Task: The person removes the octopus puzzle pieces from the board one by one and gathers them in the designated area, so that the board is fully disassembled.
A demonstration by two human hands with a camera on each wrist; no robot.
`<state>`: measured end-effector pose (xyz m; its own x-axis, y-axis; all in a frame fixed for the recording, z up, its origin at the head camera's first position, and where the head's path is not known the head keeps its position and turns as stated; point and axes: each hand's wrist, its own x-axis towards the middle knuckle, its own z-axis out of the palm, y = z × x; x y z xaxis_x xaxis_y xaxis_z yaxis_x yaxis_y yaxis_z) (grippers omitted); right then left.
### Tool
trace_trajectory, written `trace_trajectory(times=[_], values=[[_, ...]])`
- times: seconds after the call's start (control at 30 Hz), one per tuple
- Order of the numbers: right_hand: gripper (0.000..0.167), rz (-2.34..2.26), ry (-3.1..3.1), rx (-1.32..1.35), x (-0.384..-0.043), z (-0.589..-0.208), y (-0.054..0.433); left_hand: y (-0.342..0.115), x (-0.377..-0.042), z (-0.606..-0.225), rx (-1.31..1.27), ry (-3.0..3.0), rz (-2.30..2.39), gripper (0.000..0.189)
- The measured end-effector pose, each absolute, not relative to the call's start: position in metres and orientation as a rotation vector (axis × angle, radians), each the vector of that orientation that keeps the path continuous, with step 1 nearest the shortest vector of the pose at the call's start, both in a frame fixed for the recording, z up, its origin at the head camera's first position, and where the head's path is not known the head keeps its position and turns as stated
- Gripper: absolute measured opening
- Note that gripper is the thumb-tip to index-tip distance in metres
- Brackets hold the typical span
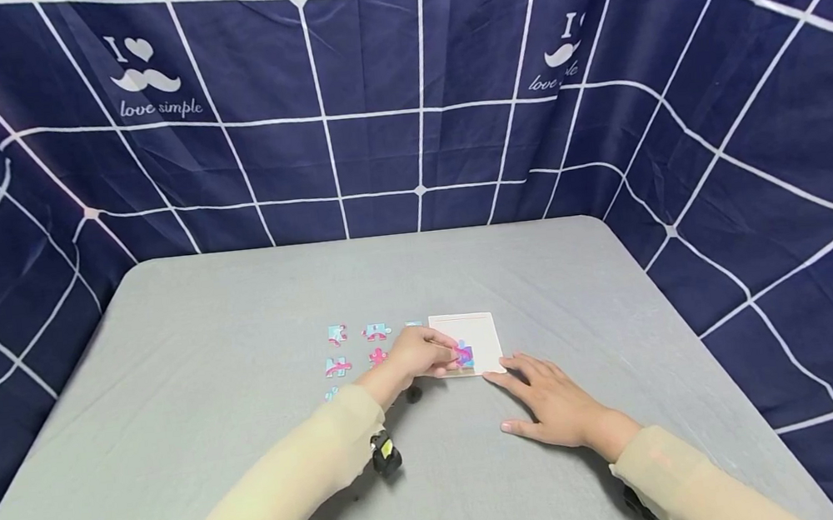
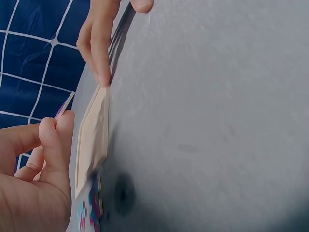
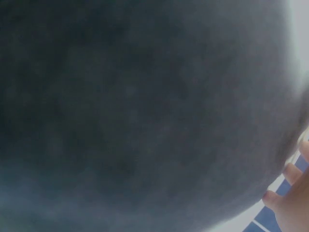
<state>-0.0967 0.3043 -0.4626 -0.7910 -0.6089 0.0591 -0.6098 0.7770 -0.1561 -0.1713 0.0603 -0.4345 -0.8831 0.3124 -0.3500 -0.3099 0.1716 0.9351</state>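
Observation:
My left hand (image 1: 420, 353) pinches a purple and pink jigsaw puzzle piece (image 1: 464, 355) between thumb and fingertips, over the lower part of a square white puzzle tray (image 1: 482, 331). In the left wrist view the piece (image 2: 64, 105) stands tilted above the tray's raised rim (image 2: 105, 130). With fingers spread, my right hand (image 1: 555, 399) touches the tray's lower right corner. Left of the tray lie several loose blue and pink puzzle pieces (image 1: 376, 332), some partly hidden by my left hand and sleeve.
The grey table (image 1: 242, 327) carries the tray and the pieces. A dark blue curtain (image 1: 376, 155) with white grid lines rises along its back and sides. A dark round spot (image 1: 414, 394) shows beneath the left wrist.

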Motion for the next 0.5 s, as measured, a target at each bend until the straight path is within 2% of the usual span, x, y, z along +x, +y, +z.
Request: trace_trajectory(times=[0.5], values=[[0.072, 0.252, -2.976, 1.009, -0.096, -0.460, 0.305, 0.028, -0.165, -0.438, 0.049, 1.996, 1.704, 0.014]])
